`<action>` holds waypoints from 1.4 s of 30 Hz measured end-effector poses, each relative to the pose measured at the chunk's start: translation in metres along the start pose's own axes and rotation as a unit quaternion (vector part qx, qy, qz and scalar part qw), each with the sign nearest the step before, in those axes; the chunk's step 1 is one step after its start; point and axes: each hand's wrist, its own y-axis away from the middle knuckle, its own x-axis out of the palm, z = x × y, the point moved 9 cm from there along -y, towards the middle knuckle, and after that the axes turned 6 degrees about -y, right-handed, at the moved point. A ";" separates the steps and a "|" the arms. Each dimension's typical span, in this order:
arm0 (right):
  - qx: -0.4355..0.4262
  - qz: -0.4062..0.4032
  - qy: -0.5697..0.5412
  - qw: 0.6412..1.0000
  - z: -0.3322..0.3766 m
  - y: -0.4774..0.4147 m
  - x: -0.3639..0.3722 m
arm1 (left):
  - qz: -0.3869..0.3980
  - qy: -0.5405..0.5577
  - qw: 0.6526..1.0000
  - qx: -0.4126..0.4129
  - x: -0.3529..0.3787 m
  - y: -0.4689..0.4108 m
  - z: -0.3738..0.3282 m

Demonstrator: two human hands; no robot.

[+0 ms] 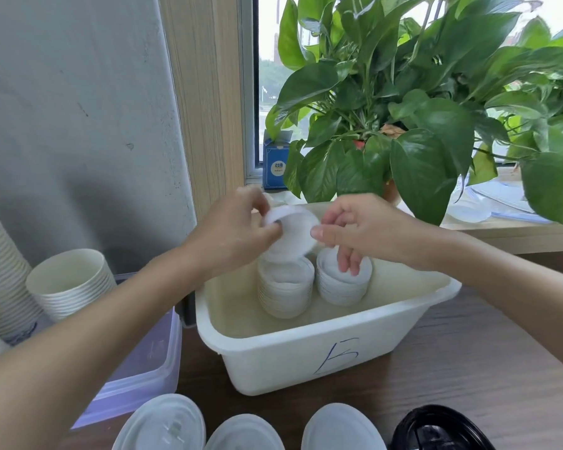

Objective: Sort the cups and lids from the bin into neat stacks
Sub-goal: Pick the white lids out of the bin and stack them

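Observation:
A white plastic bin [322,355] marked with a blue letter stands on the table. Inside it are two stacks of white lids, a left stack [285,289] and a right stack [342,285]. Over the left stack my left hand [238,228] grips a white round lid [293,232], tilted toward me. My right hand [355,232] pinches the same lid's right edge with thumb and forefinger, while its other fingers hang down onto the right stack.
A stack of cream paper cups [70,280] and taller cup stacks [0,271] stand at left by a clear lidded box [143,362]. Translucent lids [163,423] and a black lid [439,428] lie along the near edge. A leafy plant [403,108] overhangs the bin's far side.

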 end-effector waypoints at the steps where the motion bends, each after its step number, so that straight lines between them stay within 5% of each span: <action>1: 0.035 0.052 -0.005 0.998 -0.008 0.002 0.009 | -0.037 0.003 0.999 -0.014 -0.008 0.001 0.004; 4: 0.133 0.225 0.057 0.963 -0.032 0.018 0.041 | -0.108 -0.003 0.994 -0.030 -0.024 0.007 0.007; 7: 0.140 0.297 0.167 0.930 -0.041 0.027 0.058 | -0.127 0.027 0.992 -0.010 -0.030 0.014 0.003; 14: 0.047 0.153 0.102 0.982 0.003 0.023 0.045 | -0.177 0.171 0.969 0.020 -0.066 0.058 -0.019; 21: -0.111 0.016 0.123 0.986 0.077 0.069 0.033 | -0.235 0.277 0.926 -0.103 -0.102 0.150 -0.008; 29: -0.111 0.119 0.113 0.980 0.071 0.138 0.108 | -0.165 0.279 0.925 -0.200 -0.057 0.248 0.034; 42: -0.051 0.064 0.334 0.939 -0.002 0.125 0.175 | -0.121 0.296 0.911 -0.260 0.009 0.284 0.078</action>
